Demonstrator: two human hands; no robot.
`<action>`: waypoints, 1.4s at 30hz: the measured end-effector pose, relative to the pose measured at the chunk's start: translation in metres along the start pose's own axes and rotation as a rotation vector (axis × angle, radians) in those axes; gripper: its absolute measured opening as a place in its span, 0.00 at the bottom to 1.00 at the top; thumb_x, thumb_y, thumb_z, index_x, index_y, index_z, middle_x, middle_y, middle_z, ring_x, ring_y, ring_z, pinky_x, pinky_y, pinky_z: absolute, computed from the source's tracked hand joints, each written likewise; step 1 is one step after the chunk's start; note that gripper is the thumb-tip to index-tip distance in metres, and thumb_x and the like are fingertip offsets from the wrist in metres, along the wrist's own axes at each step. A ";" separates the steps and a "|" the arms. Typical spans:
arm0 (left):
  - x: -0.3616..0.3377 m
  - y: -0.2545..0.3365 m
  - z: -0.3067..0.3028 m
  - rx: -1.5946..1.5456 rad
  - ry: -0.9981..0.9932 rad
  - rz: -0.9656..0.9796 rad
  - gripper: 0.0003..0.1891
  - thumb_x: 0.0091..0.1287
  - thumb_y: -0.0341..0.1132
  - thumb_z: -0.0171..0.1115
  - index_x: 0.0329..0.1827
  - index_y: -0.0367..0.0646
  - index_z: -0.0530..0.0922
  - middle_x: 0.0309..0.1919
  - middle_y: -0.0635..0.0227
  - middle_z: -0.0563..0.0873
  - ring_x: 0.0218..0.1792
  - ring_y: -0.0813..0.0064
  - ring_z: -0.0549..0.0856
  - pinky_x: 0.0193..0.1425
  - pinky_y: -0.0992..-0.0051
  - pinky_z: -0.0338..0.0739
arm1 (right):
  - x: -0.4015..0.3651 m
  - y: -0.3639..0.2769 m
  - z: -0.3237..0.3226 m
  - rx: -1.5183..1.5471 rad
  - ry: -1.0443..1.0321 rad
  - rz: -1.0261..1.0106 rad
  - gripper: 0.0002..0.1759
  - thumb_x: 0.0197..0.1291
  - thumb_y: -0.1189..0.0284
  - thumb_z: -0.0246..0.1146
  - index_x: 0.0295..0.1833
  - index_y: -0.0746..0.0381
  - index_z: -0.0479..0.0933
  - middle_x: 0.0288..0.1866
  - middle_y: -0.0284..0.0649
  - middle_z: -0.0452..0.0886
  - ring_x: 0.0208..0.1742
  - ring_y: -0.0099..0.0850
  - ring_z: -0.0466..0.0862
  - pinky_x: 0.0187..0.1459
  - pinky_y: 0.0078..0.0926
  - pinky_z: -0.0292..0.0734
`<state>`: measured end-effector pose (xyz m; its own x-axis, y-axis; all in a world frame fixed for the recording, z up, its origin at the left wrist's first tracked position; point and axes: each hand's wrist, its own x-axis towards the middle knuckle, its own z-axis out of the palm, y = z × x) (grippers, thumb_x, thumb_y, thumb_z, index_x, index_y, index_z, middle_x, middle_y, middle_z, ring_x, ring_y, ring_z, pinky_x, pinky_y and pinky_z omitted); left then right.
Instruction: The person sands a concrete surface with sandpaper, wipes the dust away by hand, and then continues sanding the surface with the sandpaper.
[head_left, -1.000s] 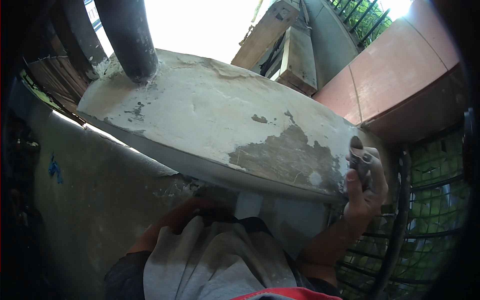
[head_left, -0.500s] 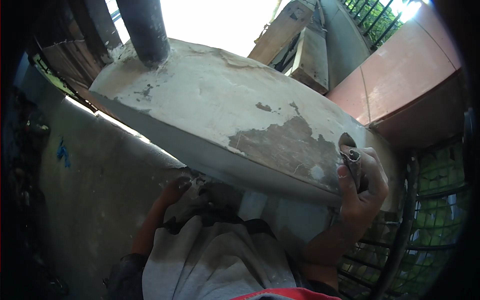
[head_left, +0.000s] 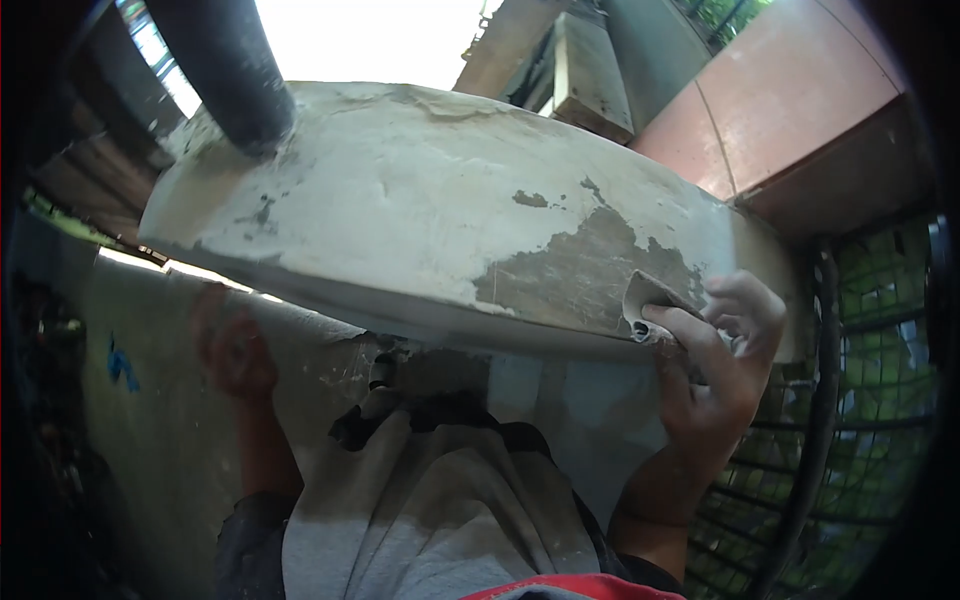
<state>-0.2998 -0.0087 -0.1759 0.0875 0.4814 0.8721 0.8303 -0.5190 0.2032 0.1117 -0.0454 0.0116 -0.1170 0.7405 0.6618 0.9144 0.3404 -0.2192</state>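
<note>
Patchy ledge (head_left: 400, 210) beneath, the right hand (head_left: 725, 355) pinches curled sandpaper (head_left: 638, 296); whether the blurred left hand (head_left: 237, 350) is open is unclear.

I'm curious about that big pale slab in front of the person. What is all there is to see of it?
The slab is long, with a curved near edge and a chalky, off-white top like plaster or cement. Its surface is worn: a large gray patch spreads toward the right, with smaller spots elsewhere. A dark round post rises near its left end. The right hand holds a curled sheet at the near edge, seemingly against it.
</note>
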 end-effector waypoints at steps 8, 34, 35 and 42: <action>0.067 -0.051 0.013 0.125 0.181 0.283 0.16 0.86 0.41 0.45 0.57 0.34 0.71 0.58 0.39 0.82 0.62 0.38 0.83 0.63 0.43 0.80 | -0.008 -0.073 0.025 -0.438 -0.053 0.023 0.17 0.51 0.81 0.71 0.48 0.57 0.89 0.38 0.33 0.83 0.41 0.37 0.77 0.45 0.37 0.75; 0.044 -0.179 0.010 0.399 0.373 0.729 0.28 0.82 0.60 0.50 0.71 0.48 0.73 0.57 0.56 0.78 0.62 0.53 0.81 0.67 0.51 0.83 | -0.002 -0.146 0.073 -0.378 -0.002 0.334 0.10 0.63 0.84 0.63 0.46 0.67 0.87 0.41 0.44 0.85 0.41 0.40 0.88 0.37 0.36 0.80; 0.044 -0.184 0.009 0.411 0.377 0.750 0.28 0.82 0.60 0.51 0.71 0.48 0.73 0.56 0.56 0.79 0.62 0.53 0.81 0.67 0.52 0.84 | -0.002 -0.146 0.073 -0.391 -0.010 0.336 0.11 0.60 0.86 0.62 0.45 0.67 0.87 0.41 0.44 0.85 0.40 0.41 0.88 0.37 0.37 0.80; 0.033 -0.231 0.003 0.451 0.480 0.956 0.31 0.80 0.63 0.52 0.72 0.49 0.75 0.55 0.59 0.79 0.63 0.54 0.81 0.66 0.56 0.86 | -0.002 -0.148 0.073 -0.419 -0.030 0.316 0.11 0.58 0.84 0.63 0.44 0.67 0.86 0.41 0.43 0.85 0.39 0.40 0.88 0.38 0.36 0.80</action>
<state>-0.4872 0.1298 -0.1952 0.6474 -0.3386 0.6828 0.6672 -0.1814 -0.7225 -0.0516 -0.0548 -0.0101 0.1841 0.7880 0.5875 0.9827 -0.1587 -0.0951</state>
